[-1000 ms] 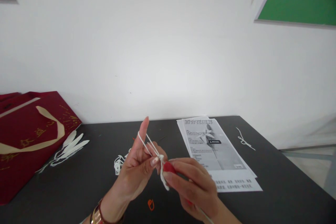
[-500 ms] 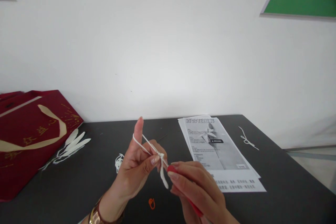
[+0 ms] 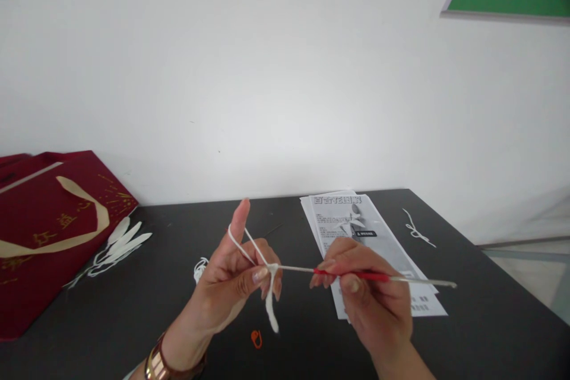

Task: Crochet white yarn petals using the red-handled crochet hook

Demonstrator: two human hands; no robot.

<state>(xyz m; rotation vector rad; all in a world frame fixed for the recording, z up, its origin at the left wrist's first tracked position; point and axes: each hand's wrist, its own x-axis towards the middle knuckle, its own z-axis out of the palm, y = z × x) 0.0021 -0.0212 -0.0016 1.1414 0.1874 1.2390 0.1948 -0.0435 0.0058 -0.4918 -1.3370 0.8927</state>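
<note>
My left hand (image 3: 234, 276) pinches a small white crocheted piece (image 3: 271, 303) between thumb and fingers. White yarn (image 3: 243, 243) runs up and loops over its raised index finger. My right hand (image 3: 369, 297) grips a crochet hook (image 3: 378, 277) with a red handle and a metal shaft. The hook lies nearly level, its tip at the white piece by my left thumb. Both hands hover above the black table (image 3: 467, 303).
Printed instruction sheets (image 3: 356, 219) lie right of centre. A dark red gift bag (image 3: 48, 225) lies at the left with white crocheted petals (image 3: 118, 243) beside it. A loose yarn tangle (image 3: 200, 267), an orange stitch marker (image 3: 256, 338) and a knotted yarn scrap (image 3: 416, 231) rest on the table.
My right hand has swung out to the right and turned the hook from pointing toward me to lying level, pulling its tip through the white piece. The left hand stays nearly still.
</note>
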